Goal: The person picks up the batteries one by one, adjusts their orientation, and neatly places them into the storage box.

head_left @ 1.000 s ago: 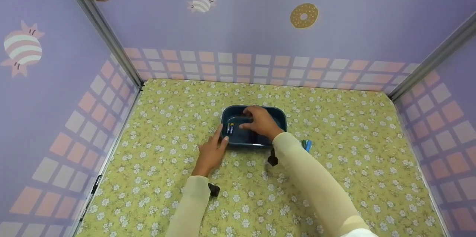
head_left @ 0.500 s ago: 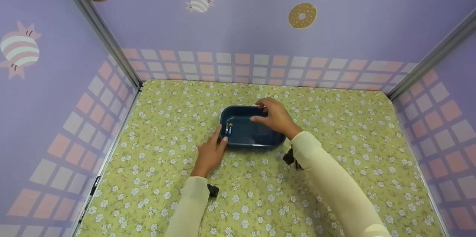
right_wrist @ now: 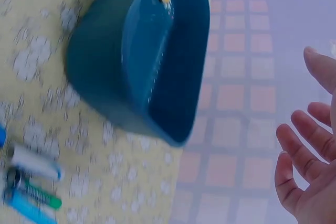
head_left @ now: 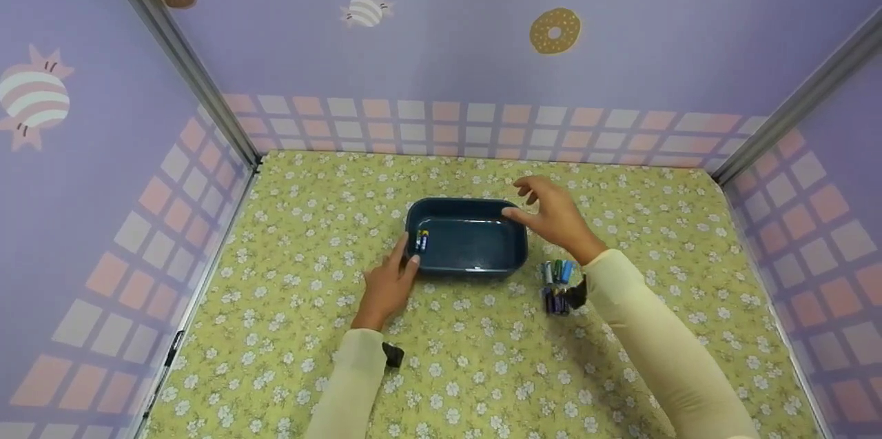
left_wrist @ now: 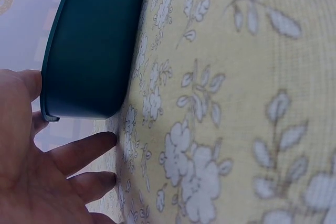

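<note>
A dark teal plastic basin (head_left: 475, 272) stands on the flowered cloth. At its left end lie a few small batteries (head_left: 422, 240) with blue and yellow wrappers. My left hand (head_left: 387, 287) touches the basin's near left corner, thumb and index finger resting at the rim; in the left wrist view the other fingers spread towards the cloth. Above the basin's right end is my right hand (head_left: 557, 217), thumb and fingers apart with nothing between them. Several loose batteries (head_left: 563, 272), white, green, blue and dark purple, lie on the cloth below the right wrist.
A flowered yellow-green cloth (head_left: 310, 218) covers the surface. Purple walls with printed sweets and pink-white checks, such as the back wall (head_left: 441, 46), enclose it on the left, back and right. A black wrist camera (head_left: 576, 293) partly covers the loose batteries.
My right hand has moved from inside the basin to the right, beyond its right rim. The loose batteries, mostly covered by the sleeve before, now show. The left hand stays at the corner.
</note>
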Available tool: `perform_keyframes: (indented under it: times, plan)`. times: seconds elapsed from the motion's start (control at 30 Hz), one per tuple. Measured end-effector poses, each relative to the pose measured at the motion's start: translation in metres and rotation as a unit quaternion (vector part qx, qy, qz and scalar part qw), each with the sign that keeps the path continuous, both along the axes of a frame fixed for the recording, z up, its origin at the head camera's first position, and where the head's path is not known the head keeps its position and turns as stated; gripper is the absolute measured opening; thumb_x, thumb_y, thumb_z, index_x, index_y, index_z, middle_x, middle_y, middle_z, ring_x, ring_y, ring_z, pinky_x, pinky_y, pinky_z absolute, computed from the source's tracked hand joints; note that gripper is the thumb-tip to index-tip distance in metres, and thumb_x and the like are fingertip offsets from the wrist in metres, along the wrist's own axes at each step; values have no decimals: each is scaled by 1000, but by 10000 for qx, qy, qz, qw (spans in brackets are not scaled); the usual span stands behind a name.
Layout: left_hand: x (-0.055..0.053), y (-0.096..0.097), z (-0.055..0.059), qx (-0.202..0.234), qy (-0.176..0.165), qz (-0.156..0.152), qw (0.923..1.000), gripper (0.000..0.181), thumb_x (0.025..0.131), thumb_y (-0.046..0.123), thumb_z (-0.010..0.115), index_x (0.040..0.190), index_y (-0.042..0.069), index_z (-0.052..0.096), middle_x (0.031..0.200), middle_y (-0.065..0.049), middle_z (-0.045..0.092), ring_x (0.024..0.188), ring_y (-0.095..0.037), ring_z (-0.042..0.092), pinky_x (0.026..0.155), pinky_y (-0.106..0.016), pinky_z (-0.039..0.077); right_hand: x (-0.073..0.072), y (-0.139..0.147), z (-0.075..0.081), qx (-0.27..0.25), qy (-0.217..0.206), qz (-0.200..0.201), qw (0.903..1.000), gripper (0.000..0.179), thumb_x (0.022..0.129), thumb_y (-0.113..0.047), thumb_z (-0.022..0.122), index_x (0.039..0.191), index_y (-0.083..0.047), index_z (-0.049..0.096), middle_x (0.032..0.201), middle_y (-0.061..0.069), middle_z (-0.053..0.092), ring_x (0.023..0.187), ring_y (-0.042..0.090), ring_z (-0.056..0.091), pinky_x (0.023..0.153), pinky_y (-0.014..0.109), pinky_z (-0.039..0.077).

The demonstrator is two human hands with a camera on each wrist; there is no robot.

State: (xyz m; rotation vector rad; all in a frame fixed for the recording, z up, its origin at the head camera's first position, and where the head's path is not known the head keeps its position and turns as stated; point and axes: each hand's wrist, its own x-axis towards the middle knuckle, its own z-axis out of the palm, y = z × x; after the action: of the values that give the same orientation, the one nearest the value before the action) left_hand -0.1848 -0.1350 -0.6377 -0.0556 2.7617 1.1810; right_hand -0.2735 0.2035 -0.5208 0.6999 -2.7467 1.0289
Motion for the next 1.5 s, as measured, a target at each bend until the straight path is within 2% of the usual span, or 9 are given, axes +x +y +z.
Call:
perform_keyframes:
  times: [0.2,0.43,0.73,1.07,1.3,1.5]
  plan:
    - [0,-2,0,68,-38,-67,9999,65,105,65,35,162,49,9,165,-7,35,153,-42,30,118,-76,-2,7,26,0,134,241,-240,9993,55,92,-47,75,134,-14,61,115,12,67,97,27,66,82,49,56]
    - [0,-4,-1,90,-58,-105,9999,65,105,66,35,162,49,9,166,-9,34,152,-43,31,117,-78,-2,16,51,-10,101,348,-458,9983,51,90,-36,80,131,-13,62,111,14,68,93,28,67,81,49,57]
    - [-1,-4,0,62,-2,-106,9999,65,104,68,32,162,49,8,164,-10,36,152,-44,31,117,-77,-2,27,75,-25,79,293,-712,9970,55,92,-44,76,134,-12,61,113,14,67,96,31,66,83,51,56]
    - [0,-3,0,88,50,-112,9999,66,104,67,33,163,48,9,165,-12,34,150,-46,32,117,-77,-2,36,91,-48,-8,98,-900,9959,58,92,-42,77,137,-11,59,113,14,67,97,31,66,82,53,55]
    - [0,-3,0,143,0,-158,9998,66,105,65,35,163,48,8,167,-8,32,152,-45,30,117,-77,-2,44,98,-65,-106,-294,-1028,9942,63,92,-47,75,141,-13,56,117,13,66,102,30,64,82,53,54]
    - [0,-2,0,145,-21,-144,9998,67,104,67,33,163,48,8,168,-4,29,154,-42,26,118,-77,-3,47,103,-80,-161,-319,-1130,9930,61,92,-44,76,140,-12,57,117,16,68,103,31,64,83,55,54]
